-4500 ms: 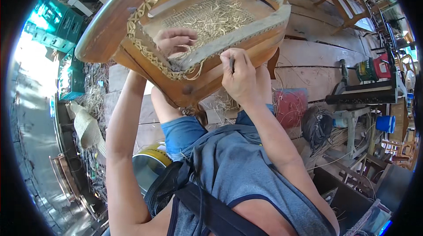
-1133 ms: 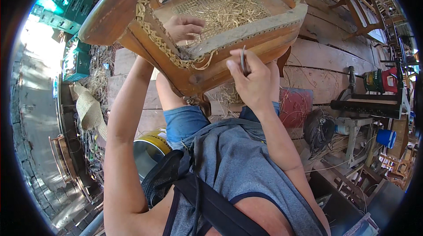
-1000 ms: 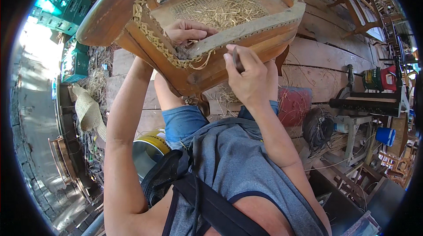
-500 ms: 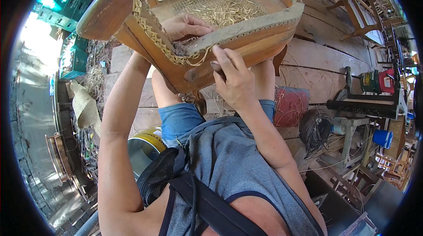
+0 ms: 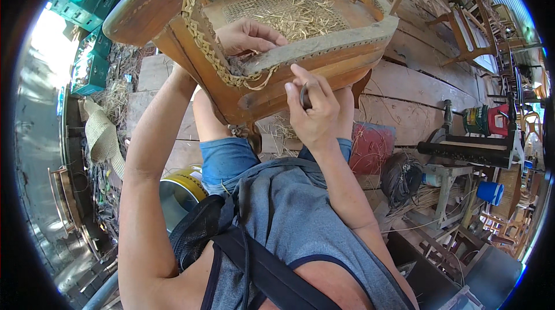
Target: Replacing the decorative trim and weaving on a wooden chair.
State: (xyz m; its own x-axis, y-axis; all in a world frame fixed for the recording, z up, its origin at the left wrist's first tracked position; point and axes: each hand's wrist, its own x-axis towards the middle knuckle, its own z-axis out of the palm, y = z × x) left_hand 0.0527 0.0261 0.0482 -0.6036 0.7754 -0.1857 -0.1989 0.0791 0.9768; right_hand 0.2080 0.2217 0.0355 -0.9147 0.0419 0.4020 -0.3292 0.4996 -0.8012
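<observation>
1. In the head view's upper middle, the wooden chair frame (image 5: 341, 57) leans across the person's knees; its woven edging (image 5: 199, 50) wraps the near left corner, where a loose strand (image 5: 263, 82) loops below the rail.

2. Compared with half a second ago, the right hand (image 5: 314, 102) has slid off the strand and sits farther right, its index fingertip just beside the row of holes. The strand now hangs slack, clear of those fingers, so the edging seems unfinished here: the holes to the right carry no weave.

3. The right grip is curled around a dark, curved tool (image 5: 304, 96); its exact kind is unclear. The left hand (image 5: 248, 37) stays inside the frame, thumb and fingers drawn together at the rail's inner edge; whether that grip pinches anything, I cannot tell.

4. The rail's long axis climbs from the woven corner, near the lap, toward upper right. The thick arm (image 5: 141, 12) of the chair points its rounded end at lower left, its length also rising rightward. The strand's loop droops toward the person.

5. Straw bits (image 5: 300, 18) lie over the mesh panel (image 5: 237, 9) beyond the hands.
</observation>
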